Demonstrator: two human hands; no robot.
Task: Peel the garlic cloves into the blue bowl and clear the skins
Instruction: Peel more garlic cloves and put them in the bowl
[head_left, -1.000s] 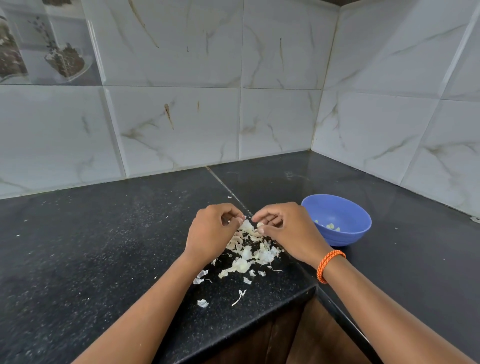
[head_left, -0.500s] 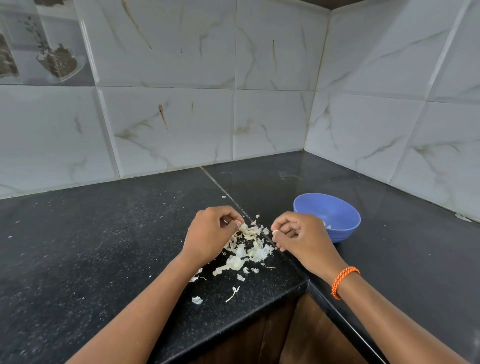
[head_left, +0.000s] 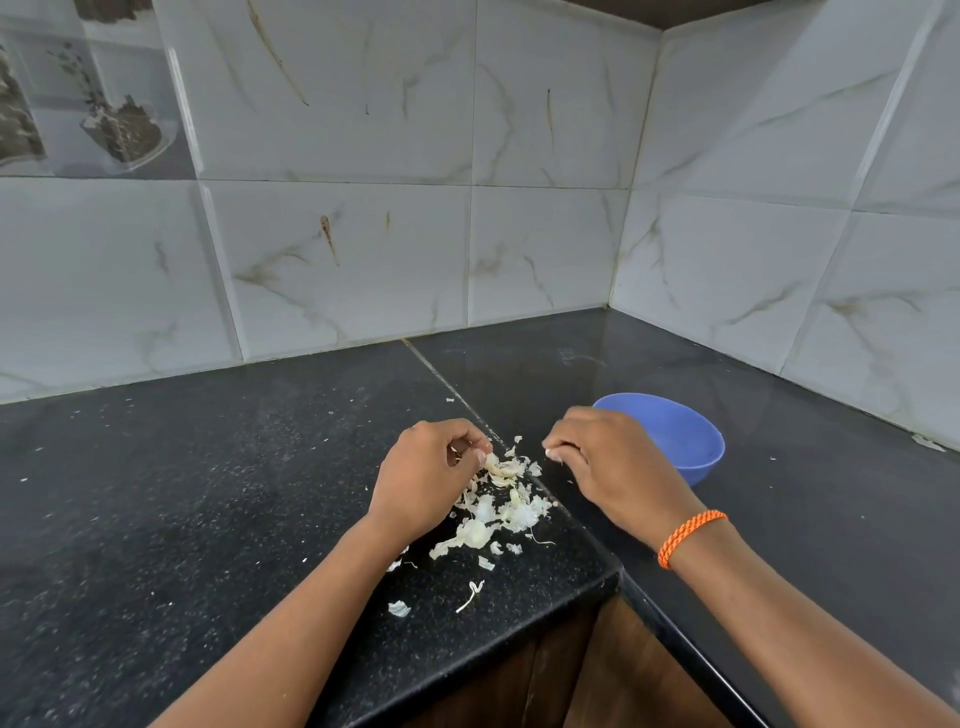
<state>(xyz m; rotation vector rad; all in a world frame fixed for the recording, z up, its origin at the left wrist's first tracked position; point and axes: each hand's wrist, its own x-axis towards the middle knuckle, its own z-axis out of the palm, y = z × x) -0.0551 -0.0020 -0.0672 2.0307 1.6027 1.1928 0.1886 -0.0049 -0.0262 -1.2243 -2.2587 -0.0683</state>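
Note:
A pile of pale garlic skins (head_left: 498, 512) lies on the black countertop (head_left: 208, 493) near its inner corner edge. My left hand (head_left: 428, 475) sits at the pile's left side, its curled fingers pinching a curved garlic skin (head_left: 501, 469) at the top of the pile. My right hand (head_left: 608, 462), with an orange thread band on the wrist, hovers to the right of the pile. Its fingers are curled round a small pale garlic clove (head_left: 551, 453) that barely shows. The blue bowl (head_left: 685, 441) stands just behind and right of that hand, which hides its left rim.
Loose skin scraps (head_left: 399, 608) and a thin stem (head_left: 470, 597) lie near the counter's front edge. A seam (head_left: 447, 387) runs across the counter toward the marble-tiled wall. The wooden cabinet front (head_left: 597, 675) drops away below the inner corner.
My hands have pulled apart over the pile. The right hand has moved right toward the blue bowl and now covers its left rim; the left hand stays at the skins.

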